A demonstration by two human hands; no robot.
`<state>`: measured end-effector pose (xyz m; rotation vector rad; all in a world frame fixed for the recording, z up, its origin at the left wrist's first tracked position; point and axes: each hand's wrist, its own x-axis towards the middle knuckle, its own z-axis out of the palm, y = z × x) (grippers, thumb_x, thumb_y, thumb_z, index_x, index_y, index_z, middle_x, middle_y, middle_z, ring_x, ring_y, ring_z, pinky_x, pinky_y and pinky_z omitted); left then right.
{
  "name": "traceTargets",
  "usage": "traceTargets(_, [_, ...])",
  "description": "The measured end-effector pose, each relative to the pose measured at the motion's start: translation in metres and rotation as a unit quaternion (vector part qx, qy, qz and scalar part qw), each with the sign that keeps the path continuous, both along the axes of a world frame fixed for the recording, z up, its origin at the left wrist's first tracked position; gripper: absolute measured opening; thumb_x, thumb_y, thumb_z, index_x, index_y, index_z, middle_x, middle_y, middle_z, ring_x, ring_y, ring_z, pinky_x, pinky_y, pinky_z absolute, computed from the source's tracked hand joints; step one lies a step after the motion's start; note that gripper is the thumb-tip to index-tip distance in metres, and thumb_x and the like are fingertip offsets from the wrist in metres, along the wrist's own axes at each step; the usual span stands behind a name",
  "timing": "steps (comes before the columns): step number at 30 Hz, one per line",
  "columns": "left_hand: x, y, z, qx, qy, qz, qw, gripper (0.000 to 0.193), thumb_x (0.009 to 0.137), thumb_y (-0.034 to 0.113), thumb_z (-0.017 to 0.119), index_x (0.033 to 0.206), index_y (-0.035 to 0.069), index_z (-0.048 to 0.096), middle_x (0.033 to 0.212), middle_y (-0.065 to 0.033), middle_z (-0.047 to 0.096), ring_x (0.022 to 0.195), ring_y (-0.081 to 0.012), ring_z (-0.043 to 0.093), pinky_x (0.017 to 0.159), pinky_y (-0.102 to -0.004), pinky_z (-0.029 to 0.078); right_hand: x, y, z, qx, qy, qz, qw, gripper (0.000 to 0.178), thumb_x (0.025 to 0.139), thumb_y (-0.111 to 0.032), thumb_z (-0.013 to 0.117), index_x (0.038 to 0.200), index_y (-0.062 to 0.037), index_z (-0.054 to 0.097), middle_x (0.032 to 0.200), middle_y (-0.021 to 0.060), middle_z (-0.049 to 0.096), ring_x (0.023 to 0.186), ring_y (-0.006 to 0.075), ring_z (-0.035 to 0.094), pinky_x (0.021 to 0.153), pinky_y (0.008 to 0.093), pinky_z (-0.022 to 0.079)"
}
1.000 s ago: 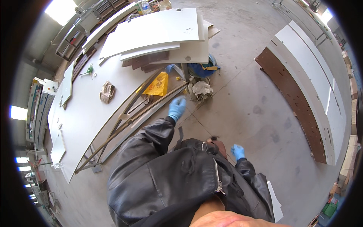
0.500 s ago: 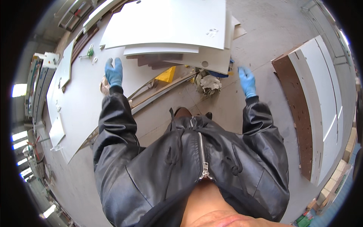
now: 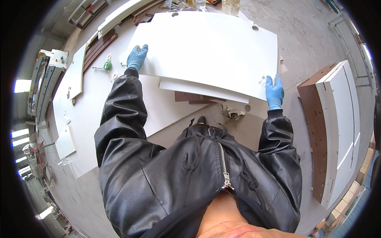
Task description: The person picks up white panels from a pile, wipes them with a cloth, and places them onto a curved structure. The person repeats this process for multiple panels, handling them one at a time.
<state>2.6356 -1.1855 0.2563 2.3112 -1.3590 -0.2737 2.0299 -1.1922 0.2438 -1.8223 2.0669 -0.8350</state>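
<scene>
A large white panel [image 3: 210, 51] with round holes near its far edge and a small printed label by its near right corner lies on top of a stack. My left hand [image 3: 136, 58], in a blue glove, grips its left edge near the corner, thumb and fingers at the surface. At the near right corner my right hand [image 3: 274, 93], gloved the same, closes on the edge beside the label. The undersides of both hands' grips are hidden. Beneath it show another white panel [image 3: 204, 90] and brown boards [image 3: 188, 97].
A large white sheet [image 3: 158, 107] spreads below on the left, bearing a green tape measure [image 3: 107, 64]. To the right stands a stack of white and brown boards [image 3: 317, 135]. Crumpled debris [image 3: 232, 114] lies on the floor before my feet. Clear containers [image 3: 231, 7] stand at the far side.
Both hands have gone from hanging apart in front of the stack to gripping the top panel's left and right edges. My view has shifted, and the stack appears lower and farther right.
</scene>
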Motion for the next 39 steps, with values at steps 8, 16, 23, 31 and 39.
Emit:
traceTargets(8, [-0.002,-0.039,-0.011,0.122,-0.012,0.092,0.988,0.073,0.086,0.063,0.054,0.113,-0.004,0.067,0.112,-0.0282,0.067,0.109,-0.0407,0.064,0.097,-0.0429,0.047,-0.001,-0.018,0.000,0.061,-0.049,-0.077,0.994,0.056,0.091,-0.040,0.062,0.120,0.0082,0.061,0.105,0.0231,0.070,0.093,0.0339,0.068,0.082,0.0389,0.052])
traceTargets(16, [0.043,-0.056,-0.047,0.023,0.094,0.117,0.988,0.075,0.082,0.066,0.060,0.095,-0.007,0.072,0.091,-0.0260,0.071,0.091,-0.0393,0.068,0.084,-0.0423,0.050,-0.003,-0.052,-0.010,0.073,-0.372,-0.158,0.912,0.036,0.091,-0.031,0.070,0.089,0.0051,0.070,0.072,0.0017,0.062,0.061,0.0114,0.051,0.057,0.0295,0.044])
traceTargets(23, [0.041,-0.057,-0.026,-0.080,0.161,0.136,0.974,0.072,0.082,0.064,0.067,0.083,-0.008,0.070,0.071,-0.0162,0.065,0.067,-0.0255,0.057,0.069,-0.0387,0.046,0.003,-0.041,0.021,0.037,-0.413,-0.186,0.891,0.033,0.093,-0.030,0.068,0.084,0.0015,0.068,0.072,-0.0009,0.060,0.061,0.0092,0.049,0.056,0.0285,0.043])
traceTargets(31, [-0.010,-0.067,0.044,-0.159,0.144,0.004,0.977,0.061,0.088,0.054,0.067,0.074,-0.005,0.066,0.061,-0.0050,0.050,0.059,-0.0171,0.040,0.058,-0.0367,0.037,-0.034,0.017,0.036,-0.016,-0.416,-0.229,0.880,0.034,0.094,-0.031,0.067,0.083,0.0006,0.067,0.068,-0.0024,0.057,0.060,0.0086,0.045,0.056,0.0285,0.040])
traceTargets(39, [-0.181,-0.090,0.089,-0.144,0.312,-0.057,0.938,0.040,0.094,0.038,0.067,0.092,-0.001,0.072,0.078,-0.0049,0.068,0.063,-0.0120,0.055,0.060,-0.0278,0.046,-0.147,0.141,0.027,-0.041,-0.365,-0.338,0.866,0.041,0.093,-0.035,0.065,0.069,-0.0032,0.059,0.059,-0.0026,0.049,0.057,0.0081,0.040,0.054,0.0302,0.037])
